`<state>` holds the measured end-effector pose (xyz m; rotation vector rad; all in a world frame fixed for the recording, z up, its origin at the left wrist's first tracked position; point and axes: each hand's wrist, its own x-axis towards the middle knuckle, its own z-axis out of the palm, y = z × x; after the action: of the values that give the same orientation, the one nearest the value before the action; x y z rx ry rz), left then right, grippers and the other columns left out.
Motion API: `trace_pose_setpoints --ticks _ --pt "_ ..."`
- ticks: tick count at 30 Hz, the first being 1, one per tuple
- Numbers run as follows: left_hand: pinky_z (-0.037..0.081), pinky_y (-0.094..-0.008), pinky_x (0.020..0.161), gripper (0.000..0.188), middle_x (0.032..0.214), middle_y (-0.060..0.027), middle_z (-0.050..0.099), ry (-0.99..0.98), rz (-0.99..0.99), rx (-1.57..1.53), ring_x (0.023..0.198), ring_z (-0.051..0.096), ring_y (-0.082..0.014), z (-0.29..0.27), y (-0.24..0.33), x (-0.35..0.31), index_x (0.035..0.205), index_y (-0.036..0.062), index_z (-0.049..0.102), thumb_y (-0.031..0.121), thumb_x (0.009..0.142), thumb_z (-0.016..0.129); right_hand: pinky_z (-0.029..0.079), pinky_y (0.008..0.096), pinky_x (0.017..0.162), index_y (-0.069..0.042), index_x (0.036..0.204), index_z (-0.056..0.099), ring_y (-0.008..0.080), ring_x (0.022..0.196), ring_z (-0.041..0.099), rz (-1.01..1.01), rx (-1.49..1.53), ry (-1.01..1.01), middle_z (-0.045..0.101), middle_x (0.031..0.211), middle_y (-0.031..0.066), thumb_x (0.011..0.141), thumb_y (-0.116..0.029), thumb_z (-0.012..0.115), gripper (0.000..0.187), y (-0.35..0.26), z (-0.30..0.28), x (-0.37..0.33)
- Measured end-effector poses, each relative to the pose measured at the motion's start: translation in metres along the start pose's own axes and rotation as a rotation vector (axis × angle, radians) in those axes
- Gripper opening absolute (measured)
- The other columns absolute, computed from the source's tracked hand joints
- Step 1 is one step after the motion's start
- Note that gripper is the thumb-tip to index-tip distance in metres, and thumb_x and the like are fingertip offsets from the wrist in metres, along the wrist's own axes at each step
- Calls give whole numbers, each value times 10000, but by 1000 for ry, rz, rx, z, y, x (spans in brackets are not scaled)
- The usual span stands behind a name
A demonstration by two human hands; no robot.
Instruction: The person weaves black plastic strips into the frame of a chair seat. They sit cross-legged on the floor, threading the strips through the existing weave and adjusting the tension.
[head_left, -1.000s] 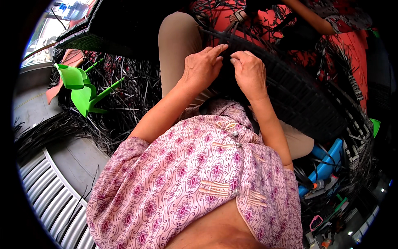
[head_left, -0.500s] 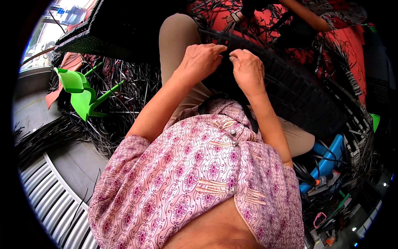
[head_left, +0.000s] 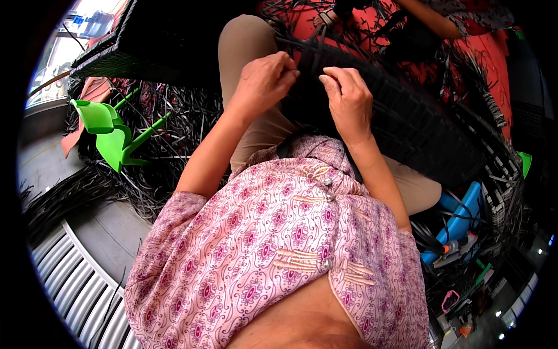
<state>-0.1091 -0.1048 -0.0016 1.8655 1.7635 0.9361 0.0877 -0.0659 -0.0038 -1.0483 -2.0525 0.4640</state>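
Upper centre: dark strip (head_left: 308, 55) pinched by left hand (head_left: 261, 81) and right hand (head_left: 347, 99), steadying woven panel (head_left: 418, 122) across lap.

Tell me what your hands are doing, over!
Left hand and right hand both pinching dark strips at the black woven panel on the lap. Loose strips heaped left. Nothing blocking.

Both hands, left hand (head_left: 261, 81) and right hand (head_left: 347, 99), pinch black woven panel (head_left: 418, 122) strands.
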Motion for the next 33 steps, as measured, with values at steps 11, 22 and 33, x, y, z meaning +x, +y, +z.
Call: trace_pose_setpoints --ticks 11,22,33 --pt "501 -383 654 146 804 -103 678 137 -77 89 733 659 -291 -1 -8 -13 875 52 655 180 863 726 489 369 821 -100 1095 684 227 948 588 -149 -429 -38 603 1036 28 809 -86 757 296 22 -32 -51" --pt "525 -410 687 185 802 -104 708 19 -291 196 769 688 -305 -4 6 -25 842 62 701 239 829 754 429 396 853 -102 1025 667 240 949 538 -126 -390 -150 558 986 40 822 -139 742 220 21 -31 -55" --pt "502 -422 908 388 1163 -112 629 156 80 389 1106 610 -322 5 12 -10 1237 104 629 261 893 712 404 413 890 -126 1183 639 243 1041 514 -70 -372 -102 535 1099 44 759 -230 804 467 17 -26 -49"
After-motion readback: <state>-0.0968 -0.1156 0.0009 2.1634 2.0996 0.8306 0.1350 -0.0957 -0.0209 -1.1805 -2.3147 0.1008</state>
